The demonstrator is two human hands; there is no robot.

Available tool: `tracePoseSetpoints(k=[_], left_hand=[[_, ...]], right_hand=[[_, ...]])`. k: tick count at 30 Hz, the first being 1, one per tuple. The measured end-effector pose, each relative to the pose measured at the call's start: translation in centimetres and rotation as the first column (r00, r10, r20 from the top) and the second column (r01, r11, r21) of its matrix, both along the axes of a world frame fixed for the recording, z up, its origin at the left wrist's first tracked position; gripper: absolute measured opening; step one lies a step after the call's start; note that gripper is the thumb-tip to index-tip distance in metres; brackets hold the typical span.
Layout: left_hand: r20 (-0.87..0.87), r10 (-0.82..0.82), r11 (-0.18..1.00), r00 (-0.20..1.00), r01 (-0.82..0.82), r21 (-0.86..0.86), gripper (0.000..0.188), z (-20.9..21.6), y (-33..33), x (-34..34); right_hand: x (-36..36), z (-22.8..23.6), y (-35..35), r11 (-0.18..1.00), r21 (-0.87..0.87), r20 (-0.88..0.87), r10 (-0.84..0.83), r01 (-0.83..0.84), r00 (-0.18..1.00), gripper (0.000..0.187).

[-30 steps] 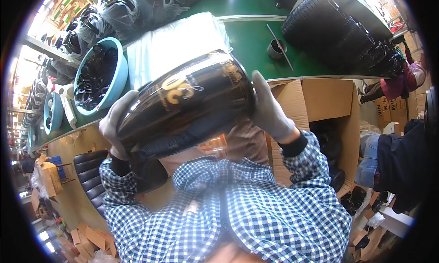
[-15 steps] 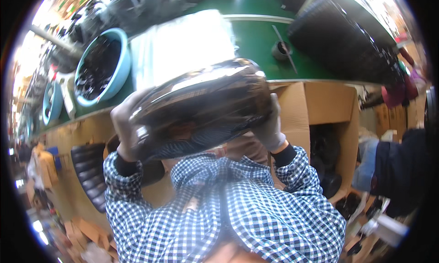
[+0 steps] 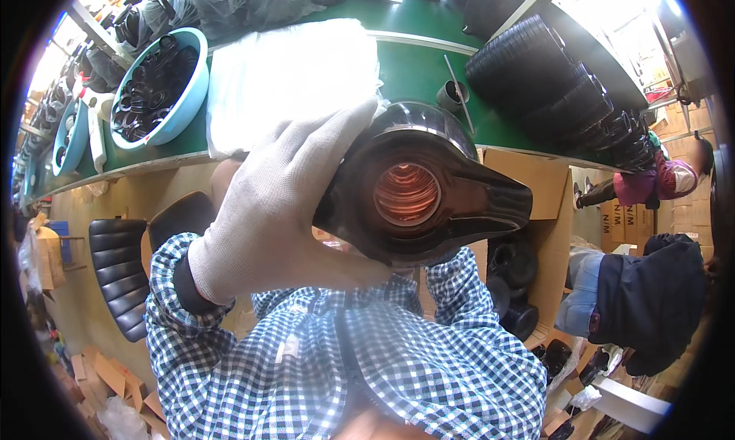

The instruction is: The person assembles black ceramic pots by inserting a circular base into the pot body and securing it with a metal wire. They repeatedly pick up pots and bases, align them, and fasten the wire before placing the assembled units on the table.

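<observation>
Inside the black flask (image 3: 467, 183) — coppery lining (image 3: 407, 195).

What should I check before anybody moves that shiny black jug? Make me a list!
1. Left grip secure on the black jug: ok, the gloved fingers reach over it, with the thumb below.
2. Right grip helping: cannot tell, it is hidden behind the jug.
3. Jug's mouth uncovered: ok, a shiny reddish lining shows inside.
4. Jug resting on the green table: not ok, it is held up with its mouth toward the camera.
5. Jug not touching the white stack: cannot tell, they overlap in this view.
6. Jug apart from the blue basin: ok, a gap shows between them.
</observation>
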State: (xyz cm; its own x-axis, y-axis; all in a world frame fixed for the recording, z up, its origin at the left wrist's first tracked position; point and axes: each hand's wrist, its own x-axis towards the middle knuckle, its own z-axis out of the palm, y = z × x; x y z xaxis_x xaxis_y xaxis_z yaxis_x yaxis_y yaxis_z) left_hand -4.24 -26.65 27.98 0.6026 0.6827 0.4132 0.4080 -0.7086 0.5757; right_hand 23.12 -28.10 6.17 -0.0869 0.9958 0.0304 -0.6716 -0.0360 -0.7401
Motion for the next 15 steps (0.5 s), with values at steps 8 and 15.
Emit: tracePoseSetpoints(k=[8,15], left_hand=[[0.008,0.274,0.904,0.962,-0.260,0.340,0.098,-2.2,-3.1,-0.5],[0.248,0.508,0.742,0.825,-0.565,0.361,0.073,-4.3,-3.7,5.7]], right_hand=[[-0.5,-0.4,1.8,0.999,-0.021,-0.097,0.045,-0.047,0.994,0.067],[-3.2,-3.7,-2.3,0.986,-0.131,-0.356,0.051,-0.104,0.933,0.061]])
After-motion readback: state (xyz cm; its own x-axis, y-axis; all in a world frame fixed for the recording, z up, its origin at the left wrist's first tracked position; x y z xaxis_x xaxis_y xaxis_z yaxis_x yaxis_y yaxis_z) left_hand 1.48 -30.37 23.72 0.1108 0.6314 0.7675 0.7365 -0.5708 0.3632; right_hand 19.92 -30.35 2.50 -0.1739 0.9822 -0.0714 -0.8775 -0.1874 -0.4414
